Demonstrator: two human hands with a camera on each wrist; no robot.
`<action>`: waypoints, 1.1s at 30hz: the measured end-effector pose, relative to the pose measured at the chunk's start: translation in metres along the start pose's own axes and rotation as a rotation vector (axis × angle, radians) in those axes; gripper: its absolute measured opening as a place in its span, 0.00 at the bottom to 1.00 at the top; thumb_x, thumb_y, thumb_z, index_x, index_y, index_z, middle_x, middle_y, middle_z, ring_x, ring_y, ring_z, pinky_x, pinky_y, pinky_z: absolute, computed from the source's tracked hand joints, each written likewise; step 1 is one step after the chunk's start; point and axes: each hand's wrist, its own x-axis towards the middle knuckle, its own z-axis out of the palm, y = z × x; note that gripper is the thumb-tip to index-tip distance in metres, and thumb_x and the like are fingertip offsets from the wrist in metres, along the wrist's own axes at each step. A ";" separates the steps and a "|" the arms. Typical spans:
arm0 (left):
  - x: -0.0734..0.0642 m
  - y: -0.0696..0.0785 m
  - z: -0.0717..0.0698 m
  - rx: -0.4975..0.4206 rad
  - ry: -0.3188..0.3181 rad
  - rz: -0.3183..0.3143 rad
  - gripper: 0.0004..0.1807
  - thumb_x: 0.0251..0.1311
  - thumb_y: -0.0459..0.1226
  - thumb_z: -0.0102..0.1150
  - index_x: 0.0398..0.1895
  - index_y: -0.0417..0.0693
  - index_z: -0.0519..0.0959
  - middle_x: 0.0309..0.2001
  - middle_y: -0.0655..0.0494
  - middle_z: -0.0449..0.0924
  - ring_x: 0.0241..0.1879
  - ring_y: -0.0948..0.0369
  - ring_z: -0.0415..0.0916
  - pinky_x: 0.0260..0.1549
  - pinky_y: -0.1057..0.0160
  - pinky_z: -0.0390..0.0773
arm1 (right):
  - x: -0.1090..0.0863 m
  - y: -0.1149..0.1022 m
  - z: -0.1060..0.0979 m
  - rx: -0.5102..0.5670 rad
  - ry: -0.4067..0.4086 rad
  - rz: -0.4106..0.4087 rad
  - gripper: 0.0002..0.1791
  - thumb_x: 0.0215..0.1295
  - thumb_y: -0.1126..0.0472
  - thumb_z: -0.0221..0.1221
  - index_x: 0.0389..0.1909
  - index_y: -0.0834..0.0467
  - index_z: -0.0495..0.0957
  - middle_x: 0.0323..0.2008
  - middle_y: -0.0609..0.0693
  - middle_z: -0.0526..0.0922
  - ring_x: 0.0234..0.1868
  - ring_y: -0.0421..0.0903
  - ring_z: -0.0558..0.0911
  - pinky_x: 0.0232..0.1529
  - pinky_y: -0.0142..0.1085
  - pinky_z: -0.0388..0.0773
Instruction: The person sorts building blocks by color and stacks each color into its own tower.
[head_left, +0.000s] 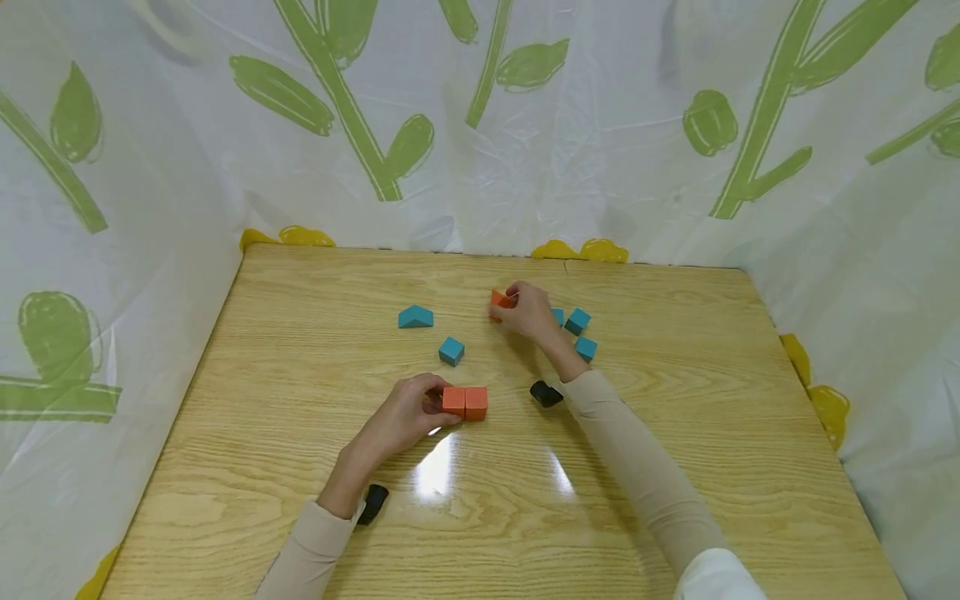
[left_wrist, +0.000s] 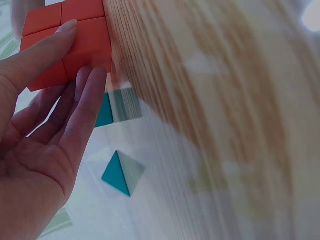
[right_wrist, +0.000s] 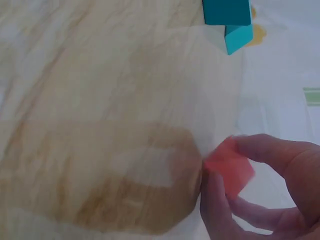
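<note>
My left hand grips orange cubes that stand side by side. In the left wrist view the orange cubes show as two layers of two, with the thumb across their near side and the other fingers around the left end. Farther back, my right hand pinches an orange block with slanted edges between thumb and fingers. The same orange block looks blurred in the right wrist view, close over the table, its far side hidden by the fingers.
A blue cube and a blue block with a peaked face lie between the hands and the back edge. Blue blocks sit right of my right hand. Printed white sheets wall in the wooden table. Black devices sit by both wrists.
</note>
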 end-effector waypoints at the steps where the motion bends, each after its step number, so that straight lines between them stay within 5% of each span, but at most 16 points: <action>1: 0.000 0.000 0.000 0.000 0.000 0.002 0.16 0.57 0.29 0.74 0.48 0.38 0.83 0.44 0.49 0.84 0.42 0.57 0.83 0.42 0.63 0.84 | 0.000 0.000 0.000 -0.002 -0.006 0.002 0.25 0.69 0.57 0.67 0.58 0.71 0.74 0.52 0.66 0.81 0.50 0.58 0.80 0.51 0.46 0.80; 15: 0.000 0.000 0.000 -0.001 -0.003 0.011 0.16 0.57 0.29 0.74 0.48 0.38 0.82 0.45 0.49 0.84 0.43 0.56 0.83 0.42 0.63 0.85 | -0.009 0.007 0.001 0.048 0.004 -0.121 0.21 0.66 0.63 0.67 0.55 0.70 0.77 0.49 0.64 0.81 0.48 0.57 0.81 0.52 0.47 0.80; 33: -0.001 0.001 0.000 -0.013 -0.001 -0.001 0.16 0.57 0.29 0.74 0.48 0.37 0.83 0.44 0.49 0.84 0.42 0.57 0.83 0.41 0.63 0.84 | -0.032 0.020 -0.012 0.170 -0.059 -0.133 0.22 0.67 0.64 0.68 0.59 0.66 0.77 0.52 0.62 0.82 0.53 0.57 0.82 0.56 0.47 0.80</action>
